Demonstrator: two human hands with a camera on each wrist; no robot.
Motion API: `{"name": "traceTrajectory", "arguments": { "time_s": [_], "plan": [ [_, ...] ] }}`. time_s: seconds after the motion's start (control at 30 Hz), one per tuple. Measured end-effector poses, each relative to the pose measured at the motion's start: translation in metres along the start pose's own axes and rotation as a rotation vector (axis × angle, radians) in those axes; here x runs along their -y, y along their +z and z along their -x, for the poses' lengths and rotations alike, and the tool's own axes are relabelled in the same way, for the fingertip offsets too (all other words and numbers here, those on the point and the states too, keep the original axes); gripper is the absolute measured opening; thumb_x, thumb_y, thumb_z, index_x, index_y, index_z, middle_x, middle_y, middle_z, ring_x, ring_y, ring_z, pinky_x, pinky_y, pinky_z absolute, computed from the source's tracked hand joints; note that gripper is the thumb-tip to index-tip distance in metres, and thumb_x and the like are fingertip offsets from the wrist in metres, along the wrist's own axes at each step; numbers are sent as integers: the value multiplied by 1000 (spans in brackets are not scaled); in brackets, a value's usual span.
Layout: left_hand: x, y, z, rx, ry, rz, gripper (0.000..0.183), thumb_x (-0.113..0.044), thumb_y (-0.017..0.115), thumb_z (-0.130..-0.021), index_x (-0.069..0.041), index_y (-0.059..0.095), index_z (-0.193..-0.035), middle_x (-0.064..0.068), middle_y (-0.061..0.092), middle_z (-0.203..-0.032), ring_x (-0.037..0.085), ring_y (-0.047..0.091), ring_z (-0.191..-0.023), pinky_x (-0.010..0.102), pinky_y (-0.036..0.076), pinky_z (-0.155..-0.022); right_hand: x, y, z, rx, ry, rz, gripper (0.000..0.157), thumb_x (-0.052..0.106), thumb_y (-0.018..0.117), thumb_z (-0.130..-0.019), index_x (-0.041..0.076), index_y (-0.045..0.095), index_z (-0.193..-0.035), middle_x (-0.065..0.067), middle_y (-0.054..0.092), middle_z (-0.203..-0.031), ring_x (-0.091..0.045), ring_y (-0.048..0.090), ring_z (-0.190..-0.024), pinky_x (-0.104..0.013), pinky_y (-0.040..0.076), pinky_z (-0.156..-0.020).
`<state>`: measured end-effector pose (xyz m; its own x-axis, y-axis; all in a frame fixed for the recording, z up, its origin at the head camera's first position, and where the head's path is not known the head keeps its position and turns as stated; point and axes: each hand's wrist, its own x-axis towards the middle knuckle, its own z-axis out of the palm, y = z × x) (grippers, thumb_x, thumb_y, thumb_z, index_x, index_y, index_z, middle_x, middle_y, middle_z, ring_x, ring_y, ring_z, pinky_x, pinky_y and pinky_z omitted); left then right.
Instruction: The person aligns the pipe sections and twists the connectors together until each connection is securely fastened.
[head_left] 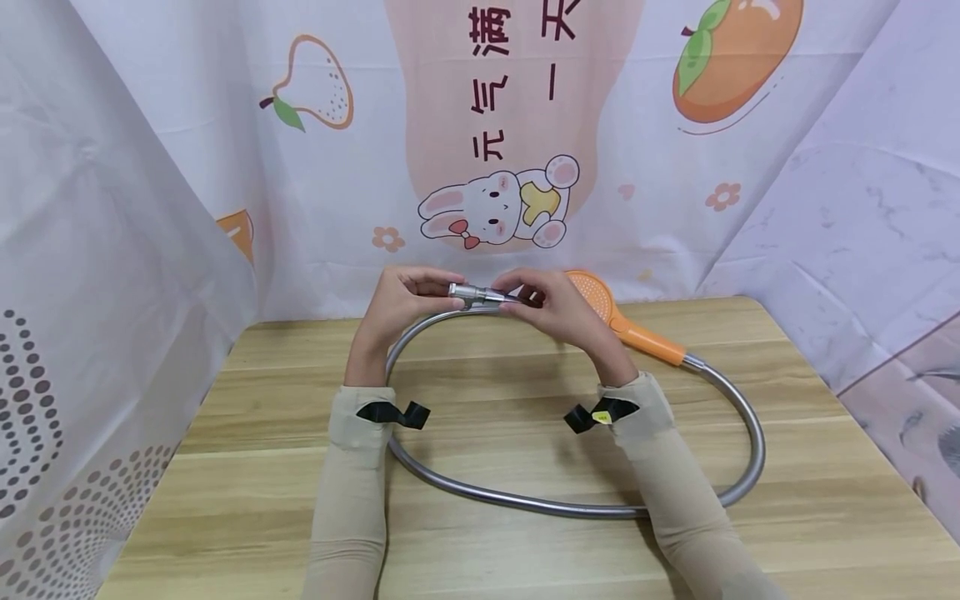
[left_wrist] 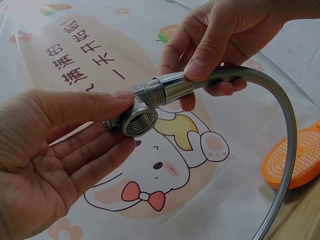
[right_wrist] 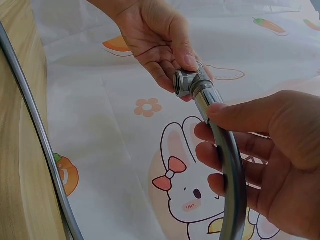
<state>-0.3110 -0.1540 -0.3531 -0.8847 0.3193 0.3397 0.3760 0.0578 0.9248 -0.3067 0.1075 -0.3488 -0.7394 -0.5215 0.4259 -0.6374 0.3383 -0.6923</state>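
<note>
My left hand (head_left: 401, 307) pinches a chrome tee fitting (left_wrist: 141, 124) between thumb and fingers, its threaded side opening facing the left wrist camera. My right hand (head_left: 558, 310) grips the end of a metal shower hose (head_left: 517, 502), thumb and fingertips at its shiny connector nut (left_wrist: 173, 86). The nut sits in line over the fitting's outer thread, and some thread turns still show beside it in the left wrist view. Both hands are raised near the table's back edge. From there the hose loops over the table to an orange shower head (head_left: 647, 337).
The shower head lies at the back right of the wooden table (head_left: 270, 467), its face up against the curtain. A printed curtain (head_left: 337, 192) with a rabbit and fruit hangs close behind the hands. The hose loop passes under both forearms.
</note>
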Motion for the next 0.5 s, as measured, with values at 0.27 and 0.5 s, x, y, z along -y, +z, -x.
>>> {"name": "traceTrajectory", "arguments": {
  "time_s": [0.27,0.5],
  "plan": [
    [2,0,0,8,-6,0,28,2,84,-80,1,78,-107,-2,79,-91,14,76,-84,28,61,-75,-3,-2,1,27,13,-3,19,9,73,-94,8,75,-113,-8,74,-99,-19,63,-77,-24,50,-64],
    [3,1,-1,7,-6,5,28,1,85,-79,0,78,-107,-1,79,-92,15,76,-85,28,61,-75,-4,-3,1,41,47,-18,19,11,72,-95,9,76,-114,-9,74,-95,-18,60,-77,-24,49,-64]
  ]
}}
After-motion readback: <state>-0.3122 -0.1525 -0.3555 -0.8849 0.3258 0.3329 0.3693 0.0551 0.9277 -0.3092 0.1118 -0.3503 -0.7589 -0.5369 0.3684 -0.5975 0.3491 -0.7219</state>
